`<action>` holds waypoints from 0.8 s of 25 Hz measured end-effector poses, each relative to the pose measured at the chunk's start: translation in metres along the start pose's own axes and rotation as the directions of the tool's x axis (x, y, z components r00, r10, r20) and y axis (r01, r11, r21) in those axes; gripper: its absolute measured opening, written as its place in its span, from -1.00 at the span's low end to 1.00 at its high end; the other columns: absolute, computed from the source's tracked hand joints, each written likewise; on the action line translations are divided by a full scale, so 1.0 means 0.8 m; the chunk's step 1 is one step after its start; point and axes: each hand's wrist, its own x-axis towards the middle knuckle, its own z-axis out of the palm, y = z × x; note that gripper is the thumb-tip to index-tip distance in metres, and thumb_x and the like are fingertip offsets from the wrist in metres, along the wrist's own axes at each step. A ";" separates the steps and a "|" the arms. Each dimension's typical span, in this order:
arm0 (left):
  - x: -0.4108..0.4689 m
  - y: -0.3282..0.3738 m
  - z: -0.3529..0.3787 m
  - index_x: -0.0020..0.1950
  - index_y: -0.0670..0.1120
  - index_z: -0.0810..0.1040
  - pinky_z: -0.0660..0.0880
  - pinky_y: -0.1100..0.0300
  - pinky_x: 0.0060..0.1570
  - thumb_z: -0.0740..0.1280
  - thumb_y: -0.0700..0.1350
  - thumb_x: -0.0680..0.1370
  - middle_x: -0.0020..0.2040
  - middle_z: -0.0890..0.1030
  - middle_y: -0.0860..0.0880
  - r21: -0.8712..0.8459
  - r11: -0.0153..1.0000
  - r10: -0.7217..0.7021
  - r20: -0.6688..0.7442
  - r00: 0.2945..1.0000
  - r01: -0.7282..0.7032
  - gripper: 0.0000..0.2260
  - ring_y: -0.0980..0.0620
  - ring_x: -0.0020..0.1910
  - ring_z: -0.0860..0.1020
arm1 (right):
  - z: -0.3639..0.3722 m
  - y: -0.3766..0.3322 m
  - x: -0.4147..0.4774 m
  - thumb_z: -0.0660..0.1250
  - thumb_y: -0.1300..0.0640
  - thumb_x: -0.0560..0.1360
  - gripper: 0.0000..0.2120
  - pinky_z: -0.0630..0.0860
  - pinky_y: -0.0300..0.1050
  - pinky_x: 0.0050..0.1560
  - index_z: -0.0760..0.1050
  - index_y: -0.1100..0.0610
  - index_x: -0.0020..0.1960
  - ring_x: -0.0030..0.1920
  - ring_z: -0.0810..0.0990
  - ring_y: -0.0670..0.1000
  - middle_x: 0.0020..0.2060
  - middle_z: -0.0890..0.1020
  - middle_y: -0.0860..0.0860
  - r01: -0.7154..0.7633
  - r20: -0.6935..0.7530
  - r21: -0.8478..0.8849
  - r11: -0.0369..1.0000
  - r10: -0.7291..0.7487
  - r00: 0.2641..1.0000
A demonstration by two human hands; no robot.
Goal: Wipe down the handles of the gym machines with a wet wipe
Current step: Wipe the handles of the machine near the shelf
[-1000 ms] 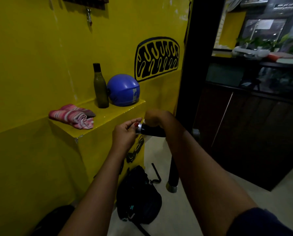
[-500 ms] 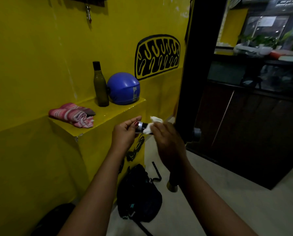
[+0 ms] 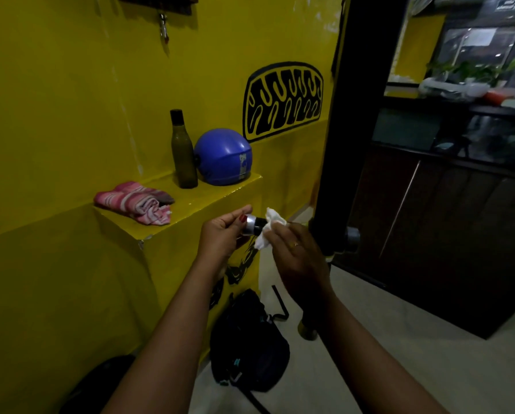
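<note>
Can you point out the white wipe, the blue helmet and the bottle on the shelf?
white wipe (image 3: 274,218): head view, on its upper crumpled fold.
blue helmet (image 3: 223,156): head view, on its rounded shell.
bottle (image 3: 184,158): head view, on its body.

I see my left hand (image 3: 223,234) pinching the silver-capped end of the black handle (image 3: 251,225) while my right hand (image 3: 298,255) presses a crumpled white wipe (image 3: 270,225) against it, near a yellow ledge (image 3: 208,198) bearing a striped cloth (image 3: 136,201), dark bottle (image 3: 183,150) and blue helmet (image 3: 223,156).
</note>
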 end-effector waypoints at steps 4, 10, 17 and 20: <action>-0.003 0.002 0.006 0.14 -0.15 0.61 0.56 0.24 -0.17 0.25 -0.20 0.61 0.13 0.65 -0.15 -0.154 0.980 -0.138 -0.068 0.988 0.126 -0.81 -0.01 0.05 0.63 | 0.013 -0.028 0.038 0.18 0.24 0.55 -0.72 0.51 -0.01 0.16 0.58 0.33 0.14 0.10 0.59 0.19 0.06 0.64 0.22 -0.029 -0.002 0.130 0.991 0.029 1.000; -0.006 0.015 -0.005 0.07 -0.28 0.55 0.56 0.05 -0.06 0.08 0.19 0.63 0.10 0.58 -0.24 -0.428 0.869 -0.283 -0.020 0.959 0.248 -0.46 -0.13 0.03 0.59 | 0.011 -0.023 0.084 0.24 0.19 0.55 -0.82 0.48 -0.04 -0.17 0.58 0.25 -0.08 -0.19 0.60 0.15 -0.21 0.62 0.15 -0.064 0.168 -0.151 0.987 0.089 0.982; 0.000 0.016 -0.009 0.43 -0.27 0.29 0.49 -0.19 0.15 0.16 0.22 0.59 0.40 0.27 -0.41 -0.661 0.686 -0.421 -0.019 0.907 0.304 -0.36 -0.35 0.26 0.45 | 0.008 -0.008 0.129 0.24 -0.01 0.57 -0.75 0.31 -0.19 -0.30 0.58 0.16 0.00 -0.09 0.58 0.12 -0.16 0.62 0.05 -0.267 0.626 0.089 0.960 0.155 0.764; 0.001 0.018 -0.010 0.43 -0.31 0.28 0.52 -0.20 -0.06 0.11 0.25 0.60 0.38 0.29 -0.39 -0.698 0.632 -0.471 -0.002 0.882 0.336 -0.32 -0.36 0.10 0.50 | 0.024 -0.001 0.083 0.34 0.05 0.55 -0.80 0.48 -0.10 -0.20 0.61 0.17 0.01 -0.02 0.59 0.10 -0.04 0.65 0.10 -0.015 0.228 0.152 0.988 -0.020 0.973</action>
